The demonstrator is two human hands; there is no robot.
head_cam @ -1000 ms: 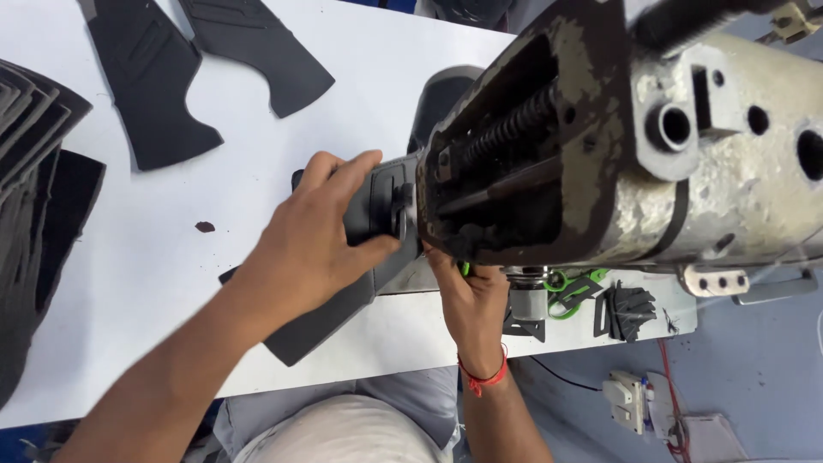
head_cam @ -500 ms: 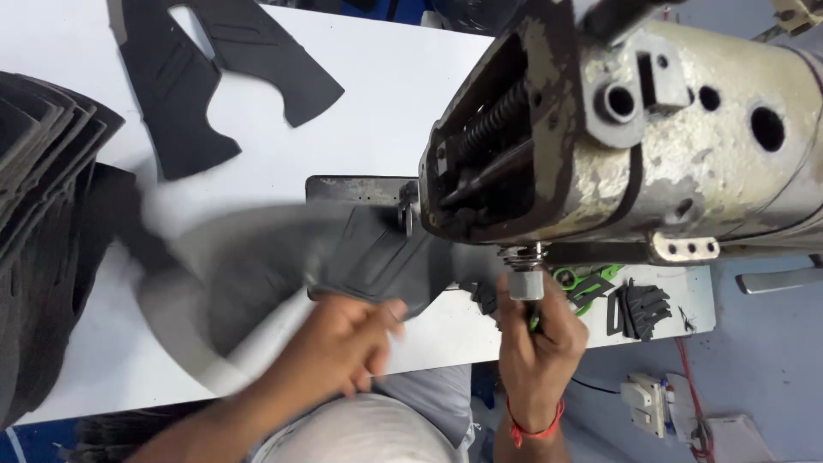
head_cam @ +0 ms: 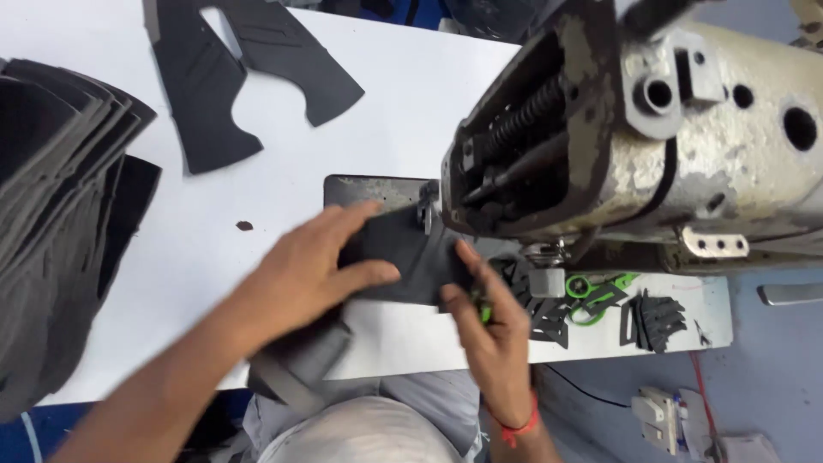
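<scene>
Now both hands press on a dark fabric piece [head_cam: 403, 257] that lies flat on the white desk [head_cam: 283, 180], right at the foot of a worn, grey sewing machine [head_cam: 677, 137]. The left hand [head_cam: 313, 266] lies spread on the piece's left part, fingers stretched out flat toward the machine and thumb reaching to the right; it grips nothing and simply presses down. The right hand [head_cam: 484, 313] comes in from the near edge, its fingers laid on the right end of the piece just beside the needle area, with a red band [head_cam: 519, 424] around the wrist. Whether its fingers pinch the edge or only rest on it cannot be told. A lower part of the fabric hangs over the desk's near edge under the left forearm. To the far left sits a stack of dark cut pieces [head_cam: 60, 223], and two more cut shapes [head_cam: 240, 77] lie well apart at the far side. Green-handled scissors [head_cam: 591, 296] and small black scraps [head_cam: 656, 321] lie near the machine's base on the right.
</scene>
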